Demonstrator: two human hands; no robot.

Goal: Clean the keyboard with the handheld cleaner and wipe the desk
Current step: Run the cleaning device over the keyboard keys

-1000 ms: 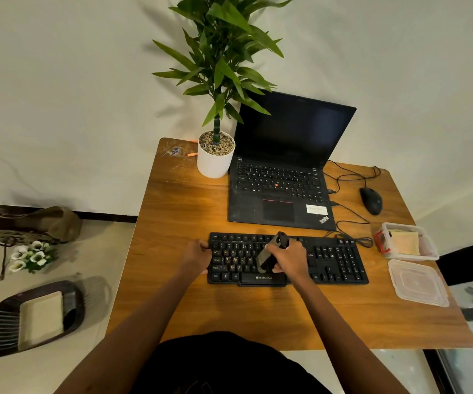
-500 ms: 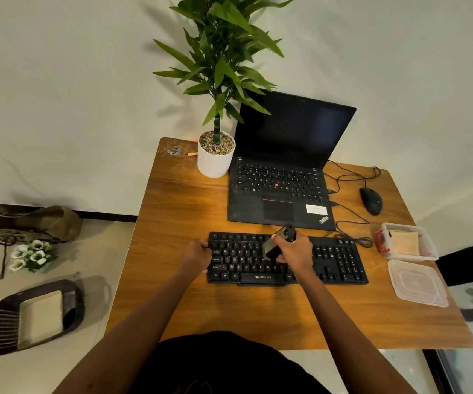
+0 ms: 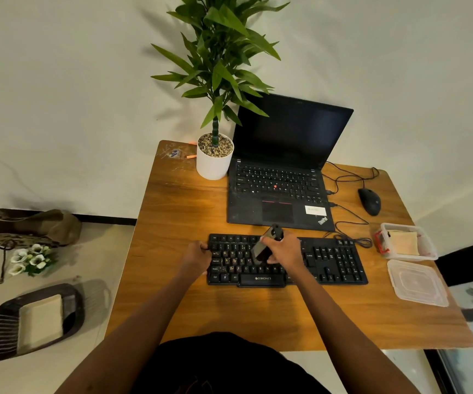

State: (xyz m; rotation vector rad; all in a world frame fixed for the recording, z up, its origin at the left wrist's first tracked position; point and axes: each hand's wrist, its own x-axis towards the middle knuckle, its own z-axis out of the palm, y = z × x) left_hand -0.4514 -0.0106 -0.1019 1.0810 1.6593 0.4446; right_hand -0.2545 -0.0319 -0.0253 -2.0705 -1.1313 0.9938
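The keyboard is gripped at its left edge by the left hand; the handheld cleaner is clasped against its keys by the right hand.

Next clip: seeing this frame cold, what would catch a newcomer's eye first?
First, the hands at the middle of the wooden desk: the right hand grips a grey handheld cleaner tilted onto the black keyboard, while the left hand holds the keyboard's left edge. Next, the tall green plant in its white pot at the far left, beside the open, dark-screened laptop.
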